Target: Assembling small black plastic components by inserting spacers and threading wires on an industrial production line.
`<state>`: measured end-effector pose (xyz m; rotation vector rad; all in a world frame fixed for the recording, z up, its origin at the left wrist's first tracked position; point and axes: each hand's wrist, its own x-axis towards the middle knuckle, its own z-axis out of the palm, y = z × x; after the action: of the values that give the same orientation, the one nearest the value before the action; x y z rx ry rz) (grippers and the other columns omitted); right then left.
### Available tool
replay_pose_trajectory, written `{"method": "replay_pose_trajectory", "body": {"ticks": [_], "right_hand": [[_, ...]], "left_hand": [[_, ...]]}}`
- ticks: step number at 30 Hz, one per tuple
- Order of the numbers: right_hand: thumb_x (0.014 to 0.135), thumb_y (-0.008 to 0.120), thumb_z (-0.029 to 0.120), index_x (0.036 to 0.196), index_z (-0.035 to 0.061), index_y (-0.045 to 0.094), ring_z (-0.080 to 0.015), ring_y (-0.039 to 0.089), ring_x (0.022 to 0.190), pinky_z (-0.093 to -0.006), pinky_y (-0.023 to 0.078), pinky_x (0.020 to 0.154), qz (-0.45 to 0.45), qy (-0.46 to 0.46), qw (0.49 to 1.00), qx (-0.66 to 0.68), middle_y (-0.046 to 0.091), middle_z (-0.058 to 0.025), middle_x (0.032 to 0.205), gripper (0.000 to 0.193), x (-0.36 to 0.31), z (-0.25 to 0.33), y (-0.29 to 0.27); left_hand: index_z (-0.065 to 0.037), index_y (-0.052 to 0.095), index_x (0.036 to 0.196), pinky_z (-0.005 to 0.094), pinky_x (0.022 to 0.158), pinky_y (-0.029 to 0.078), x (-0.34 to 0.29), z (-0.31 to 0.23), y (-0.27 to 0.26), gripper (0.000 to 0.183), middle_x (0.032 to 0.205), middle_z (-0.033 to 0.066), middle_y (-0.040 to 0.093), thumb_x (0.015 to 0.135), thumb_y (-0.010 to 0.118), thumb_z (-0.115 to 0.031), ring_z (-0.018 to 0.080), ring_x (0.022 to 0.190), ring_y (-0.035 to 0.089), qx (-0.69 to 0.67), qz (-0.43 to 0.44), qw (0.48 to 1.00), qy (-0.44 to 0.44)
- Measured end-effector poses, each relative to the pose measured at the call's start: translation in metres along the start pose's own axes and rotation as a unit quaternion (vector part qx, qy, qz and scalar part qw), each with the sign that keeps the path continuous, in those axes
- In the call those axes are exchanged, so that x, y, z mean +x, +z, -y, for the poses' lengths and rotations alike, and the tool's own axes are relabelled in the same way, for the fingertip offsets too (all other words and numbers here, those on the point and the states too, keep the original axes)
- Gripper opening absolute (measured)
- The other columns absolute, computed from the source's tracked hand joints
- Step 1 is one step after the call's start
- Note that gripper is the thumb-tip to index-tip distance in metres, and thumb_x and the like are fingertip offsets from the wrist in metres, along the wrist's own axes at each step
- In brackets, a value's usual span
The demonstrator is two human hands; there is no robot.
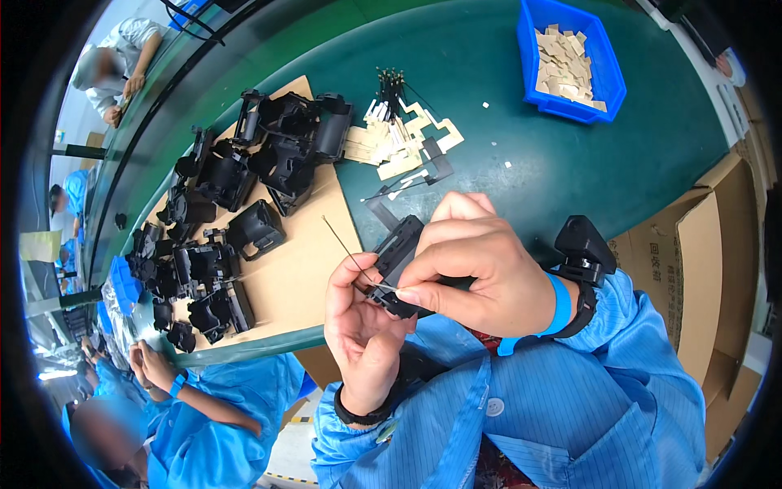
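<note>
At frame centre, the left hand [362, 322] grips a black plastic part [397, 259] while the right hand [472, 265] pinches a thin wire [349, 251] against it; steadying the part should help feed the wire cleanly.

Black part [399, 261], blue bin [607, 77], green table [570, 163]

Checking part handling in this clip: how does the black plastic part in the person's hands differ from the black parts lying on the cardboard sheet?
The held black part is lifted off the table, gripped by the left hand and right hand; the black parts on the cardboard lie loose in a scattered pile. The held part has a thin wire sticking out; no such wire shows on the piled ones. Both are dark moulded plastic.
</note>
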<state>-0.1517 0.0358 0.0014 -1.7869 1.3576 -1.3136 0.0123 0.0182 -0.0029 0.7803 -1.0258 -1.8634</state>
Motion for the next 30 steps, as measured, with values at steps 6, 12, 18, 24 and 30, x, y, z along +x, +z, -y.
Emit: {"method": "replay_pose_trajectory", "body": {"ticks": [6, 12, 18, 24, 30], "right_hand": [[0.070, 0.063, 0.015, 0.065, 0.0140, 0.061, -0.0180, 0.045, 0.070, -0.0322, 0.030, 0.073, -0.038, 0.010, 0.998, 0.039, 0.053, 0.0039, 0.063, 0.006, -0.003, -0.002, 0.007], [0.070, 0.064, 0.015, 0.066, 0.0136, 0.062, -0.0172, 0.045, 0.071, -0.0316, 0.031, 0.074, -0.047, 0.040, 0.995, 0.085, 0.056, 0.0042, 0.065, 0.004, -0.004, -0.004, 0.010], [0.070, 0.064, 0.015, 0.068, 0.0135, 0.063, -0.0180, 0.045, 0.071, -0.0315, 0.033, 0.073, -0.042, 0.056, 0.991, 0.112, 0.058, 0.0038, 0.067, 0.003, -0.007, -0.004, 0.009], [0.070, 0.070, 0.012, 0.071, 0.0090, 0.066, -0.0160, 0.047, 0.070, -0.0290, 0.036, 0.068, -0.041, 0.023, 0.995, 0.088, 0.061, 0.0017, 0.068, 0.006, -0.006, -0.006, 0.008], [0.069, 0.071, 0.011, 0.071, 0.0087, 0.065, -0.0161, 0.047, 0.070, -0.0289, 0.037, 0.067, -0.048, 0.024, 0.995, 0.080, 0.060, 0.0020, 0.067, 0.006, -0.006, -0.006, 0.009]], "left_hand": [[0.001, 0.032, 0.124, 0.0218, 0.066, 0.045, -0.001, 0.002, 0.002, 0.060, 0.100, 0.0038, 0.039, 0.067, 0.051, 0.004, 0.0095, 0.082, 0.047, -0.001, -0.011, 1.000, 0.003], [0.001, 0.033, 0.122, 0.0227, 0.064, 0.044, -0.002, 0.005, 0.001, 0.058, 0.101, 0.0040, 0.038, 0.067, 0.051, 0.003, 0.0107, 0.082, 0.047, -0.017, -0.008, 1.000, 0.009], [-0.001, 0.034, 0.117, 0.0224, 0.058, 0.041, -0.002, 0.008, 0.003, 0.057, 0.100, 0.0067, 0.046, 0.063, 0.050, -0.004, 0.0164, 0.085, 0.050, -0.006, -0.029, 0.999, 0.034], [0.000, 0.033, 0.118, 0.0254, 0.072, 0.045, -0.002, 0.013, -0.001, 0.057, 0.102, 0.0082, 0.046, 0.063, 0.049, -0.004, 0.0186, 0.092, 0.051, 0.003, -0.052, 0.997, 0.060], [0.000, 0.034, 0.118, 0.0282, 0.079, 0.046, -0.002, 0.013, -0.001, 0.055, 0.102, 0.0096, 0.049, 0.065, 0.048, -0.002, 0.0194, 0.095, 0.051, 0.016, -0.035, 0.998, 0.056]]}}
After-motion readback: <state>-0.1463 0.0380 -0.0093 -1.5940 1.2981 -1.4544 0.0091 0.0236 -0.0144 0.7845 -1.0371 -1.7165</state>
